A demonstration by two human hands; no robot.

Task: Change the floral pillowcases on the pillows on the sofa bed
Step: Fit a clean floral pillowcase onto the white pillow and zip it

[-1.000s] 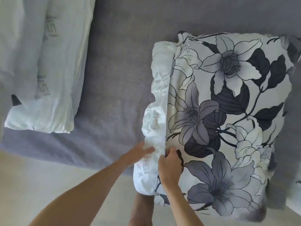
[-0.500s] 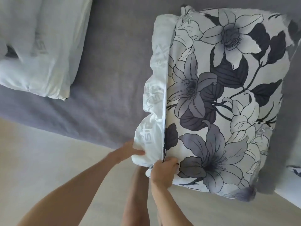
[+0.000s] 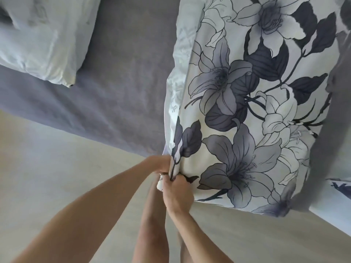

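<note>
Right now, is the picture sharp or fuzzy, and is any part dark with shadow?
Head view: the floral pillowcase looks fairly sharp at its middle and softer towards the frame edges; the right hand and left hand are a little soft; the wide lens bends the sofa bed edge; soft daylight, no glare, with a grey shadow along the pillowcase's right side.

Floral pillowcase [image 3: 256, 111] hides left hand [image 3: 161, 164] fingers.

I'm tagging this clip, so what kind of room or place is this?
Probably a home living room or bedroom: a grey sofa bed, a floral pillowcase being worked on, and a bare white pillow lying beside it.
</note>
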